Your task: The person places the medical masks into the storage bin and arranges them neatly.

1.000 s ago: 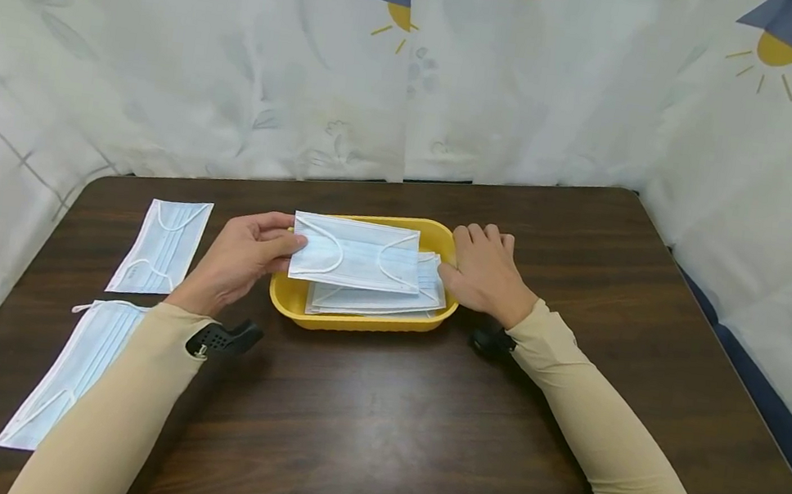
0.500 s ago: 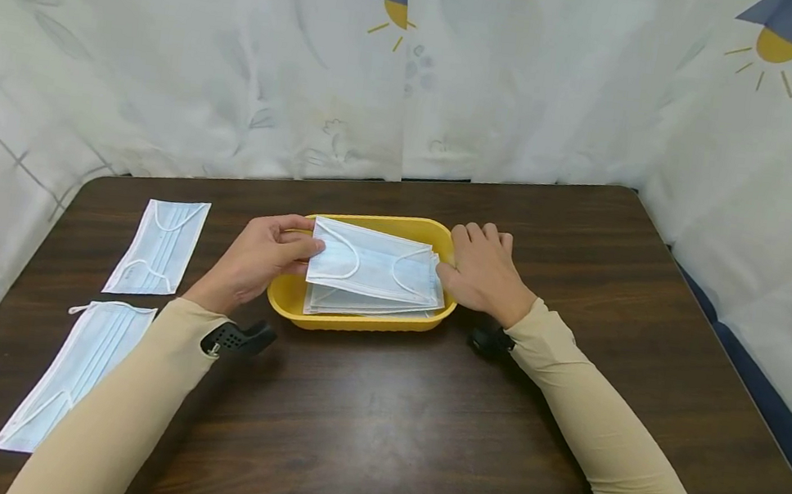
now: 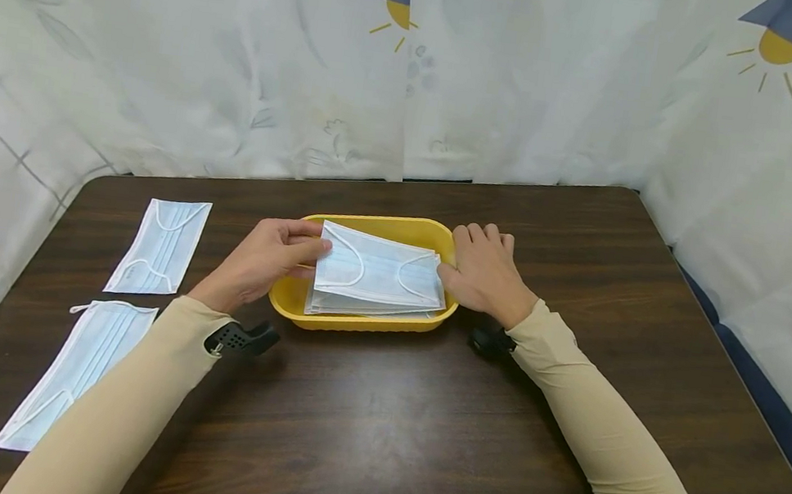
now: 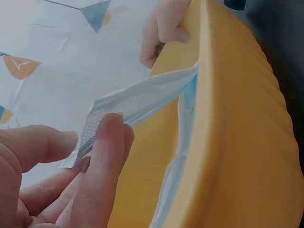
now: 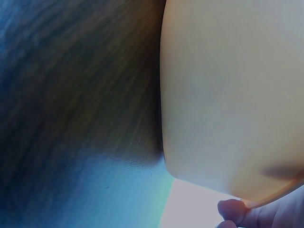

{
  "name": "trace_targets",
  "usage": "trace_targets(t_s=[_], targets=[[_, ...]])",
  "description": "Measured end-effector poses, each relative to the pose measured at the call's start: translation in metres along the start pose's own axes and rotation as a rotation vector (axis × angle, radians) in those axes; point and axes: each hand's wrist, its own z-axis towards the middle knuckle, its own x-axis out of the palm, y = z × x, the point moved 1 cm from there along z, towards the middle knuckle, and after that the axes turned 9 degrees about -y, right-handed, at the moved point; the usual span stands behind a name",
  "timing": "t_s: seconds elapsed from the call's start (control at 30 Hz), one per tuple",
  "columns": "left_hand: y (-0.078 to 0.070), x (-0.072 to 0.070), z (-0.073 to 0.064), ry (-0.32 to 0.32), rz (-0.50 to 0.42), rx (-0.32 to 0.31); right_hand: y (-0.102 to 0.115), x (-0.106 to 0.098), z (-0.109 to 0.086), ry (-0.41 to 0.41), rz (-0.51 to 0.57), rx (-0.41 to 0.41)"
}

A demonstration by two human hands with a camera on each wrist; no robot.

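Between thumb and fingers, my left hand (image 3: 264,260) pinches the left end of a pale blue pleated face mask (image 3: 378,268) with white ear loops. In the left wrist view this mask (image 4: 137,99) slants from the fingertips (image 4: 110,124) down to the tub's inside. Beneath it, a stack of masks (image 3: 359,307) lies in the yellow plastic tub (image 3: 356,326), mostly covered. My right hand (image 3: 484,270) grips the tub's right end, thumb at the inner side and fingers over the rim. The right wrist view has the tub's outer wall (image 5: 228,95) and some fingertips (image 5: 232,210).
Two more face masks lie on the left of the dark wooden table (image 3: 373,434): a farther mask (image 3: 160,247) and a nearer mask (image 3: 81,365), partly behind the left sleeve (image 3: 117,402). A white patterned curtain (image 3: 503,103) hangs along the table's back and sides.
My left hand has carried the pinched mask to the right and slightly down, so that it lies over the stack in the tub. The right hand has stayed on the tub's end.
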Motion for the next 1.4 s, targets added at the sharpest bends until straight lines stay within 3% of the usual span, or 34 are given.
trace_targets(t_s=[0.43, 0.6, 0.87, 1.2, 1.4], targets=[[-0.006, -0.012, -0.004, 0.034, 0.015, -0.007, 0.001, -0.001, 0.001, 0.023, 0.003, 0.011], [-0.01, -0.02, -0.009, 0.037, -0.028, 0.009, 0.002, -0.002, 0.003, 0.029, 0.003, 0.019], [-0.006, -0.031, -0.016, 0.0, -0.072, 0.08, 0.002, -0.002, 0.003, 0.02, 0.001, 0.019], [0.001, -0.044, -0.02, -0.08, -0.107, 0.103, 0.004, -0.001, 0.001, 0.012, 0.011, 0.023], [0.007, -0.054, -0.025, -0.112, -0.08, 0.111, 0.004, -0.001, 0.001, 0.016, 0.006, 0.023]])
